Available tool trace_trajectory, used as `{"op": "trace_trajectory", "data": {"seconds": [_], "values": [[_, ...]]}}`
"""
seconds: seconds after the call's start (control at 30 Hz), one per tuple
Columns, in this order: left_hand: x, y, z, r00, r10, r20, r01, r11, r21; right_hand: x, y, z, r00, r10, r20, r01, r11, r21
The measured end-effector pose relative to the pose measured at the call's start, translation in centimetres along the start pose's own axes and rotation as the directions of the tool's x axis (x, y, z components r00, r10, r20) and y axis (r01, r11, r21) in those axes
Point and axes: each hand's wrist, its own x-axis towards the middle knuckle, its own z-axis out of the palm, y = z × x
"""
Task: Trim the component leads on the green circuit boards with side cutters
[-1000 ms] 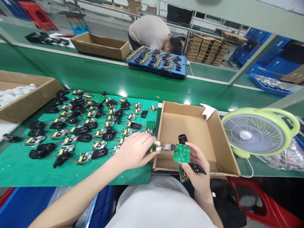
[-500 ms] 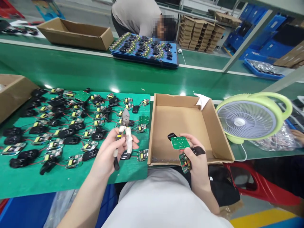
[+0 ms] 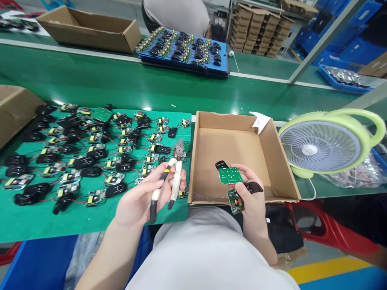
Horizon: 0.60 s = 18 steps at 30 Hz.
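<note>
My left hand (image 3: 145, 193) is closed around a pair of pliers (image 3: 175, 169) with taped, white-wrapped handles, their grey jaws pointing up and away. Between the fingers of my right hand (image 3: 249, 197) are circuit boards: a green board (image 3: 230, 175) lies face up, and a second board (image 3: 236, 201) with components hangs below it. Black plastic pieces (image 3: 222, 164) stick out beside these boards. The right hand is over the near edge of an open cardboard box (image 3: 196, 161). To the left, many wired boards with black casings (image 3: 92, 172) lie in rows on a green mat (image 3: 99, 219).
A light-green fan (image 3: 323, 145) stands right of the box. Across the green bench rests a blue tray (image 3: 223, 68) of similar boards, with a long cardboard box (image 3: 87, 32) beside it. A person (image 3: 178, 18) bends over behind the tray. Another carton (image 3: 15, 112) sits at far left.
My left hand has moved right with the pliers, bringing them nearer the box. My right hand still holds the boards in nearly the same place. The view has tilted slightly downward.
</note>
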Motion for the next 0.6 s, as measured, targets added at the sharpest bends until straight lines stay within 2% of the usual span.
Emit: {"op": "trace_trajectory", "data": {"seconds": [0.13, 0.27, 0.47, 0.6], "values": [[-0.4, 0.2, 0.1, 0.997, 0.030, 0.065, -0.025, 0.997, -0.077, 0.1, 0.0, 0.0, 1.000, 0.004, 0.004, -0.004, 1.000, 0.025], [-0.5, 0.4, 0.4, 0.991, 0.049, 0.121, -0.043, 0.998, -0.053, 0.1, -0.2, 0.1, 1.000, 0.023, -0.010, -0.022, 0.996, 0.086], [-0.3, 0.1, 1.2, 0.997, 0.044, 0.070, -0.047, 0.998, 0.037, 0.2, 0.2, -0.1, 1.000, 0.005, 0.009, -0.006, 0.996, 0.089], [-0.1, 0.2, 2.2, 0.998, -0.008, 0.056, 0.007, 1.000, 0.009, 0.2, 0.2, -0.2, 1.000, -0.007, -0.001, 0.007, 0.996, 0.086]]}}
